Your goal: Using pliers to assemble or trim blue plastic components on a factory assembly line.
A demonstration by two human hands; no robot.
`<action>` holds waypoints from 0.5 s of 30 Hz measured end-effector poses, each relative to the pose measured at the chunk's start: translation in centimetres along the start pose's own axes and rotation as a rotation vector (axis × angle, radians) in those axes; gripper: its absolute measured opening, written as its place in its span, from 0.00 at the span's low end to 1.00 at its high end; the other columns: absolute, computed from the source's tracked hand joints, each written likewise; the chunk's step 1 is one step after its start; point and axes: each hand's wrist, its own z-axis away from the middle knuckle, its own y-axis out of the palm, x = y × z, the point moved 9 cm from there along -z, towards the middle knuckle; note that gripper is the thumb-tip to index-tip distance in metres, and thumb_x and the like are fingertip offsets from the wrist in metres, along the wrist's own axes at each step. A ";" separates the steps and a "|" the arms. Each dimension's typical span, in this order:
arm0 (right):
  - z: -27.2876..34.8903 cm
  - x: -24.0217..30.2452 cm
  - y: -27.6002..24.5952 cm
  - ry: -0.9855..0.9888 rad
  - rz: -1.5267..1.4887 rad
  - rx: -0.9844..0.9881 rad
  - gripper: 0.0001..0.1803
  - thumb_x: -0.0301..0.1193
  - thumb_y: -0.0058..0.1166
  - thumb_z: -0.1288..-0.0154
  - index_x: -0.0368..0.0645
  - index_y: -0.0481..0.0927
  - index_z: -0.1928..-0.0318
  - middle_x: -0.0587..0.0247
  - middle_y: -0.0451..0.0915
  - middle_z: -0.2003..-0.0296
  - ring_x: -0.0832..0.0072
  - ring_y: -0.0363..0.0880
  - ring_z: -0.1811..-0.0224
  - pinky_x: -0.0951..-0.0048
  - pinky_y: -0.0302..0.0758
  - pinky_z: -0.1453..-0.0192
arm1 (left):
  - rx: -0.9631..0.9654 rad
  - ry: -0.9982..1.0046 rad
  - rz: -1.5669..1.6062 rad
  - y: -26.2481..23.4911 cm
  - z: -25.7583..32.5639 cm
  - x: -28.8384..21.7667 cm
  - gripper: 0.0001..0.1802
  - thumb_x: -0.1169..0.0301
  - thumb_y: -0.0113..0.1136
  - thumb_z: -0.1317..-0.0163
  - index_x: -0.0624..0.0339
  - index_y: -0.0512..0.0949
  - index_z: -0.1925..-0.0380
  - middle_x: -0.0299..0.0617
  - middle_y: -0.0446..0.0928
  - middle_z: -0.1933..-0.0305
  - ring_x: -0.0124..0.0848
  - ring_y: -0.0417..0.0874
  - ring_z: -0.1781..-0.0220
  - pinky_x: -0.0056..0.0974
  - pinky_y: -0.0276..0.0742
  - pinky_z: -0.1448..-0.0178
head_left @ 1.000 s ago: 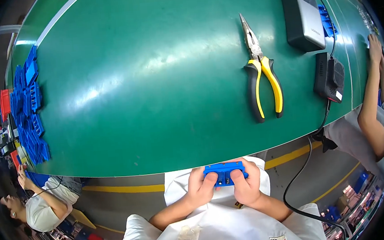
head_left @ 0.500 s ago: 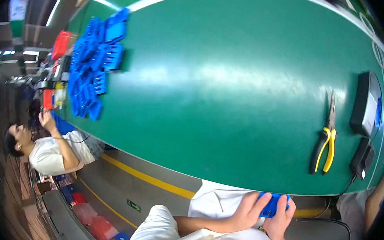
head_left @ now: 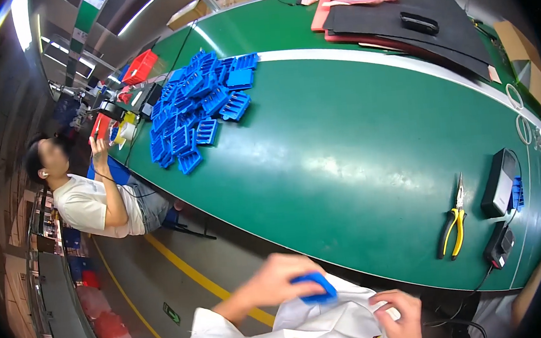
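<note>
Blue part in the left hand, low at the desk's near edge

Left hand (head_left: 273, 283), blurred, has its fingers wrapped round a small blue plastic part (head_left: 315, 287) above the white coat (head_left: 308, 325); right hand (head_left: 399, 314) curls loosely against the coat, apparently empty. Best grip firmly and aim for the blue pile (head_left: 196, 111) across the green desk (head_left: 357, 143).

We see the surface (head_left: 344, 138) spread ahead of us, with a heap of plastic trays (head_left: 199, 108) at its far left. Pliers (head_left: 452, 221) lie near its right edge, a box-shaped device (head_left: 499, 183) just to their right. Mats (head_left: 399, 22) lie at the far end. A seated person (head_left: 92, 199) is left of the surface.
</note>
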 end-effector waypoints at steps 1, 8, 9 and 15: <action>0.0 3.2 -0.3 -0.381 0.106 -0.135 0.07 0.20 0.47 0.43 0.31 0.79 0.67 0.54 0.80 0.71 0.70 0.80 0.70 0.74 0.79 0.70 | -0.108 -0.084 -0.078 -3.8 0.2 0.1 0.10 0.69 0.69 0.48 0.61 0.83 0.66 0.43 0.82 0.68 0.34 0.83 0.67 0.34 0.78 0.61; -1.3 6.0 -7.8 -0.551 0.474 -0.917 0.10 0.17 0.49 0.44 0.34 0.74 0.59 0.48 0.75 0.50 0.56 0.72 0.44 0.61 0.64 0.38 | -1.047 -0.087 -0.328 -33.4 5.0 7.5 0.09 0.71 0.65 0.42 0.66 0.79 0.65 0.32 0.76 0.73 0.20 0.74 0.74 0.29 0.75 0.68; -2.2 5.5 -8.5 -0.495 0.549 -0.934 0.15 0.19 0.53 0.44 0.36 0.73 0.54 0.50 0.71 0.43 0.54 0.67 0.39 0.60 0.59 0.34 | -1.156 -0.109 -0.176 -36.1 5.2 9.2 0.11 0.69 0.66 0.42 0.66 0.79 0.66 0.32 0.76 0.75 0.20 0.73 0.77 0.29 0.71 0.77; -3.3 5.0 -8.7 -0.415 0.710 -1.030 0.19 0.21 0.59 0.47 0.37 0.72 0.53 0.49 0.67 0.40 0.51 0.63 0.37 0.58 0.59 0.34 | -1.525 -0.250 -0.297 -49.7 6.2 15.1 0.22 0.68 0.70 0.48 0.65 0.78 0.55 0.43 0.79 0.74 0.31 0.81 0.81 0.34 0.77 0.81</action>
